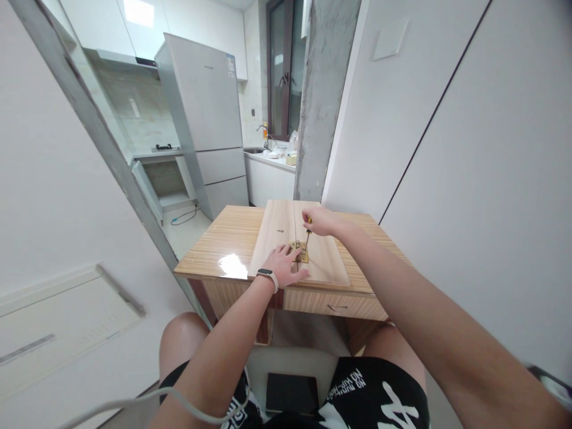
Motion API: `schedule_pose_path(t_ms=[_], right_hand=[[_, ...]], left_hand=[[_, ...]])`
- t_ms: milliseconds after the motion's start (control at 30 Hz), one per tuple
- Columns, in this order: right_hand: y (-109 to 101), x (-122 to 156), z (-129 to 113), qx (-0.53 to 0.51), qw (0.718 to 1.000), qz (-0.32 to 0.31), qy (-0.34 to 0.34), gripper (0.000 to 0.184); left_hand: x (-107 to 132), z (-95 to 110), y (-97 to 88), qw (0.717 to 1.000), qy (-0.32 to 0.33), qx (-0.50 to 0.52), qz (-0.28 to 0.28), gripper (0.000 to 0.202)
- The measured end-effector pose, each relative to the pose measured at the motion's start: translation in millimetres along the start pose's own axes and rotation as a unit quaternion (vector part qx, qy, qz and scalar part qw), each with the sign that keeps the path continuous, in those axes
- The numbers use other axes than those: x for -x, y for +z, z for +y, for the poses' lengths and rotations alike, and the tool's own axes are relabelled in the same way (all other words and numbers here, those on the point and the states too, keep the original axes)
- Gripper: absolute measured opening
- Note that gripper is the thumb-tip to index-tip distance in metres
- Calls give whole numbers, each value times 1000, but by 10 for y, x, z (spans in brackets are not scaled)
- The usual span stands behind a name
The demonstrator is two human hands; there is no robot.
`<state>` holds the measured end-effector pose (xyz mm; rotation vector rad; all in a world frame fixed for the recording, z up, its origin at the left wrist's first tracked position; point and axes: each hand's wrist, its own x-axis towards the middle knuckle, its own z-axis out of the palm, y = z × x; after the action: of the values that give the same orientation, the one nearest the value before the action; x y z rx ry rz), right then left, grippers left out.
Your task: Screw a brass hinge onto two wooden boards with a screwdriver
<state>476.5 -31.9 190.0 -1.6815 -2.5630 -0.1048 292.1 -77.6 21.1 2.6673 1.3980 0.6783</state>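
A brass-coloured hinge or latch plate (305,255) lies across the seam between two pale wooden boards (277,217). My left hand (284,265) rests on the boards with fingers spread, its fingertips touching the plate's left side. In my right hand (319,220) is a screwdriver (308,236) with a yellow and black handle, gripped from above. Its shaft slants down to the right part of the plate; the tip is too small to make out clearly. A small dark screw (280,230) lies on the left board.
The boards lie on a striped wooden desk (223,238) with a drawer (313,301) in front. White wall panels (447,119) stand close on the right. A grey cable (179,393) crosses my left forearm. A fridge (205,107) stands beyond the desk.
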Motion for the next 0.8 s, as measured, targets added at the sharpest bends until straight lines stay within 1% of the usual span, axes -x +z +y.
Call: schedule_pose_path(t_ms=[367,633,800], right_hand=[[3,-11,2,5,1000,3,-5,7],[42,13,72,-11,1000,4,1,5],[20,32,57,-23,1000,4,7,4]], left_hand=[[-4,16,-7,1000,-6,1,-7,86],[-16,35,17,1000,-17,4,-9,83],[-24,50,25,1000,-20,-1,-12,84]])
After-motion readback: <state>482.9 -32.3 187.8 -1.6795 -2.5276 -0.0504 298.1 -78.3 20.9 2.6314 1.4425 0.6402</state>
